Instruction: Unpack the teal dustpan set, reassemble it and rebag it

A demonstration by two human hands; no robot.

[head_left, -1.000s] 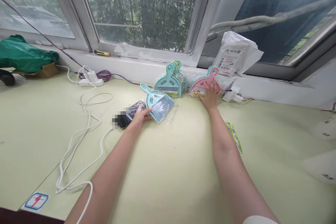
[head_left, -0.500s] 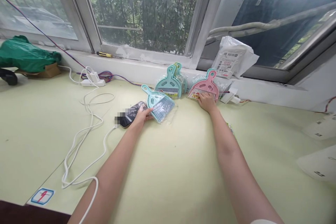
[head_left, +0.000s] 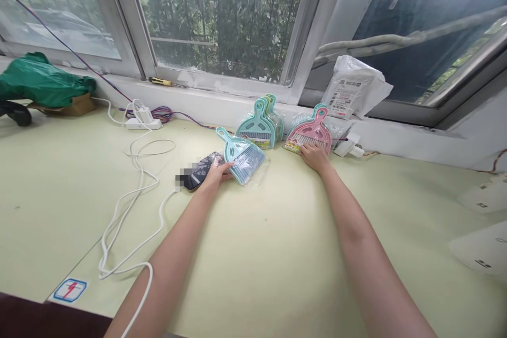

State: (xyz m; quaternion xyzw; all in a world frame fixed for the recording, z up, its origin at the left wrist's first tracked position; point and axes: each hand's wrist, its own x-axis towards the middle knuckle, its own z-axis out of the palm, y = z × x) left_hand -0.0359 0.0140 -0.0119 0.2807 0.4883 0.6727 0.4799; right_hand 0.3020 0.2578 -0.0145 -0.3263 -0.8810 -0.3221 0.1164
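Your right hand (head_left: 315,157) has slid back off the pink dustpan set (head_left: 309,134) to its near edge, fingers seemingly curled on the wrapper. Your left hand (head_left: 215,174) pinches the teal dustpan set (head_left: 242,155) flat on the table (head_left: 257,253), steadying it beside the phone (head_left: 197,171).

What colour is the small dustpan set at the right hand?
Pink, with a pink handle; the dustpan set lies by the right hand, seen in the head view.
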